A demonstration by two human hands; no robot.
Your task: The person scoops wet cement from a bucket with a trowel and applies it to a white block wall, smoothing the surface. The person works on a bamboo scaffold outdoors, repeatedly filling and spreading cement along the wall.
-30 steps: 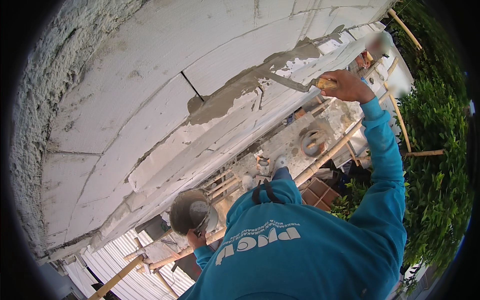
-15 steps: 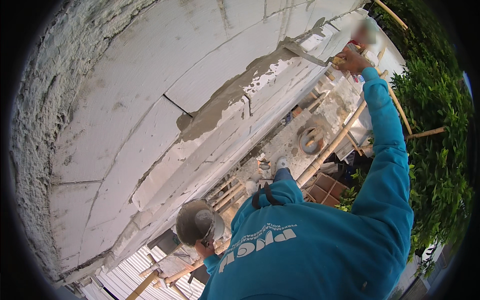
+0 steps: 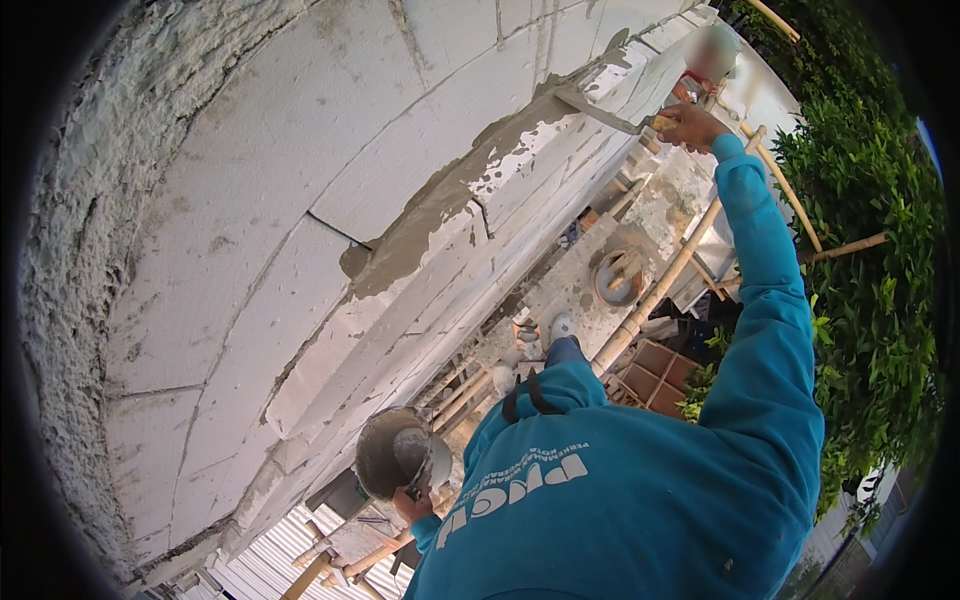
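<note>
My right hand (image 3: pixel 690 127) is stretched far out at the upper right, its fingers closed round the yellowish handle of a trowel (image 3: pixel 603 112). The long grey blade lies against the block wall (image 3: pixel 300 130), at the far end of a strip of wet grey mortar (image 3: pixel 440 205). Smeared unevenly, the mortar follows a ledge where one course of white blocks meets another. Low in the view, my left hand (image 3: pixel 411 503) grips the edge of a dark bucket (image 3: pixel 378 462). The bucket is tilted, and greyish mortar coats its inside.
Below runs a scaffold platform (image 3: pixel 560 262) with a round mortar basin (image 3: pixel 618 277) on it. A bamboo pole (image 3: pixel 655 290) edges its right side. Another person (image 3: pixel 705 65) is beyond my right hand. Leafy branches (image 3: pixel 870 260) hang at right; rough plaster (image 3: pixel 75 300) borders the left.
My right hand and the trowel have shifted slightly left in the view, the blade still at the mortar's far end. The bucket sits slightly lower, its mouth turned a little more into view.
</note>
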